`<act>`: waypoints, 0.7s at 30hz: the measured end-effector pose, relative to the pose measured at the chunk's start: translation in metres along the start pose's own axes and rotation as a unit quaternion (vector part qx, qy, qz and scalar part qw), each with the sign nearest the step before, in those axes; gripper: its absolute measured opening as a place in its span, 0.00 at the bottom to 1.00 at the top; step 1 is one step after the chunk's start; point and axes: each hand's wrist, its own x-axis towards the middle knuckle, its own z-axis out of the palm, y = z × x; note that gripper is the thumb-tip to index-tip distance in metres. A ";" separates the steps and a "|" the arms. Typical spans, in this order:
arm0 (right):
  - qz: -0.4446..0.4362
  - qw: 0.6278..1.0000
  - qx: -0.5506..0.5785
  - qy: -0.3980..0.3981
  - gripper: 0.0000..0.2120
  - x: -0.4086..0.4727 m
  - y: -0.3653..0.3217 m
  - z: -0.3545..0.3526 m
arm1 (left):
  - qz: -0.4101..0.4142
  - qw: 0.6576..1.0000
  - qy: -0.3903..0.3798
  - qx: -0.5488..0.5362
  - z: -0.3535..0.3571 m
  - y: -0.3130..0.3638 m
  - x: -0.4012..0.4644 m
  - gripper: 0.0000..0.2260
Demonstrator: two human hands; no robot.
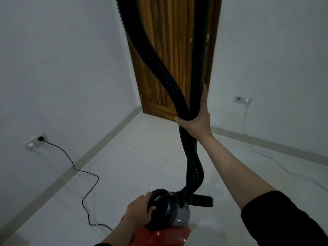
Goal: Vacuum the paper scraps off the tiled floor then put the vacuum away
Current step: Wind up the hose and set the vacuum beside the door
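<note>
Dim, soft, wide-angle edge distortion

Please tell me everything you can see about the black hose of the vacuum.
The hose is black, ribbed and looks like flexible plastic. It comes down from the top edge, curves past the wooden door, and plugs into the vacuum body. The right hand grips it together with the rigid tube.

No text, label, brand or number can be read anywhere.
</note>
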 end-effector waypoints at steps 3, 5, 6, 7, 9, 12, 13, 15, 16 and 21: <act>-0.003 1.000 0.010 -0.026 0.56 0.063 0.019 0.029 | -0.021 1.000 0.017 -0.005 -0.030 -0.014 0.059 0.21; -0.006 0.999 0.015 -0.046 0.58 0.103 0.028 0.048 | -0.035 0.999 0.024 0.002 -0.050 -0.024 0.095 0.22; -0.006 0.998 0.018 -0.056 0.58 0.124 0.031 0.057 | -0.042 0.999 0.031 0.004 -0.061 -0.031 0.112 0.22; -0.009 0.998 0.018 -0.060 0.58 0.143 0.034 0.067 | -0.051 0.998 0.041 0.005 -0.073 -0.037 0.130 0.23; -0.021 0.997 0.024 -0.065 0.56 0.186 0.043 0.090 | -0.066 0.996 0.054 0.012 -0.096 -0.048 0.167 0.24; -0.046 0.996 0.036 -0.071 0.55 0.245 0.059 0.125 | -0.075 0.994 0.076 0.023 -0.130 -0.064 0.220 0.23; -0.049 0.995 0.041 -0.074 0.55 0.263 0.066 0.135 | -0.081 0.993 0.080 0.024 -0.140 -0.071 0.237 0.22; -0.055 0.994 0.050 -0.076 0.55 0.297 0.078 0.153 | -0.093 0.992 0.083 0.020 -0.156 -0.087 0.271 0.21; -0.064 0.994 0.052 -0.073 0.55 0.315 0.086 0.163 | -0.098 0.992 0.081 0.019 -0.165 -0.095 0.290 0.20; -0.072 0.992 0.059 -0.081 0.56 0.409 0.138 0.223 | -0.117 0.991 0.063 0.016 -0.198 -0.144 0.391 0.17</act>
